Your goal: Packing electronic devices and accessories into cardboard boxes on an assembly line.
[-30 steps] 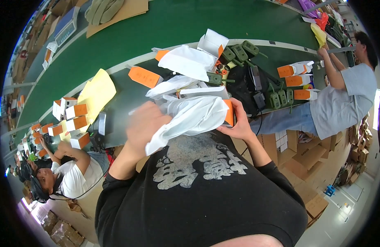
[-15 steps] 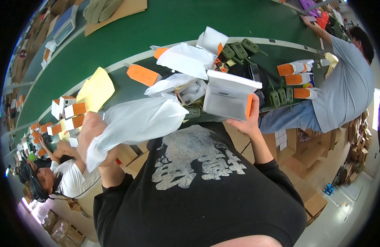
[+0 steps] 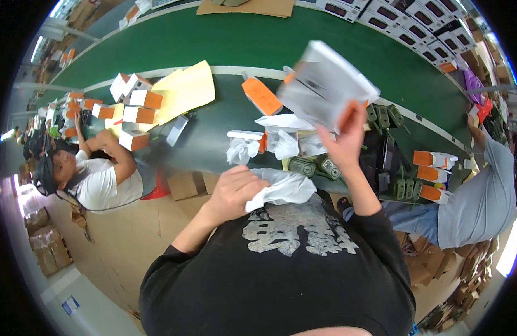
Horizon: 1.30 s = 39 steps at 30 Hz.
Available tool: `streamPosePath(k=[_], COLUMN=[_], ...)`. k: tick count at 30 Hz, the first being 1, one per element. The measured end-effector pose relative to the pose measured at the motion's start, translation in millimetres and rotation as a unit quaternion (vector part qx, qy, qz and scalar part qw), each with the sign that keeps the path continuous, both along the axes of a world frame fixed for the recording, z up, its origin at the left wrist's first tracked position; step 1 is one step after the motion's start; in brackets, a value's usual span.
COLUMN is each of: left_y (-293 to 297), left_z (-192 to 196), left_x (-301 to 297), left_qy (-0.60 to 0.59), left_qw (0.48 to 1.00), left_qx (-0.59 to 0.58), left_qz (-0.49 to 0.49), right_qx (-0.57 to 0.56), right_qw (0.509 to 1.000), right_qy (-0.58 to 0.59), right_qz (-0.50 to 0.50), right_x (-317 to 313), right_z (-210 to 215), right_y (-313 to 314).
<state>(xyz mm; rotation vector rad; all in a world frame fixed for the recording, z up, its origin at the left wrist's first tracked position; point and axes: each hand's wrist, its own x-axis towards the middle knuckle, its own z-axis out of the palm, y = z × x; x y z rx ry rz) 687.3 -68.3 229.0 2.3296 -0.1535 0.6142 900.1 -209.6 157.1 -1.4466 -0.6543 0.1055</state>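
Bunched in my left hand (image 3: 236, 192) is a thin white plastic bag (image 3: 289, 189), held low in front of my chest with the fingers closed round it. My right hand (image 3: 349, 137) grips a white box (image 3: 325, 84) with an orange side, raised over the bench and smeared by motion. Below that box stand small open boxes stuffed with white wrapping (image 3: 283, 144). Two dark green handheld devices (image 3: 301, 166) lie at the bench's near edge, between my hands. An orange-and-white box (image 3: 262, 96) lies farther back.
More green devices (image 3: 384, 116) with straps lie right of my right hand. Yellow sheets (image 3: 186, 92) and several orange-and-white boxes (image 3: 138, 115) are at the left. One person in white (image 3: 110, 179) sits left; another in grey (image 3: 474, 196) is at the right. Behind runs a green belt (image 3: 236, 39).
My left hand has brought the white bag down and inward, now more bunched. My right hand has lifted the box up and away from me. The whole view has shifted.
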Motion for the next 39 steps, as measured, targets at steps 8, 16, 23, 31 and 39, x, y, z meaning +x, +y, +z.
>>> streamPosePath(k=[8, 16, 23, 31, 39], left_y=[-0.2, 8.1, 17.0, -6.3, -22.1], left_z=[-13.9, -11.9, -10.3, 7.4, 40.8], left_x=[-17.4, -13.3, -1.4, 66.0, 75.8], left_qy=[-0.006, 0.019, 0.011, -0.057, -0.244], left_qw=[0.998, 0.998, 0.998, 0.993, 0.9], left_qx=[0.028, 0.022, 0.032, 0.089, 0.333], left_qz=[0.053, 0.061, 0.061, -0.055, -0.139], right_qx=[-0.259, -0.27, 0.038, -0.226, -0.076], right_qw=[0.931, 0.931, 0.902, 0.941, 0.983], right_qy=[-0.044, -0.13, 0.208, -0.029, 0.166], right_qz=[0.254, 0.208, 0.377, 0.252, 0.024], right_x=[-35.9, -41.3, -3.6, -43.4, -49.7], right_z=[-63.7, -109.1, 3.7, 21.9, -13.1], right_y=[157.4, 165.5, 37.5, -41.0, -80.3])
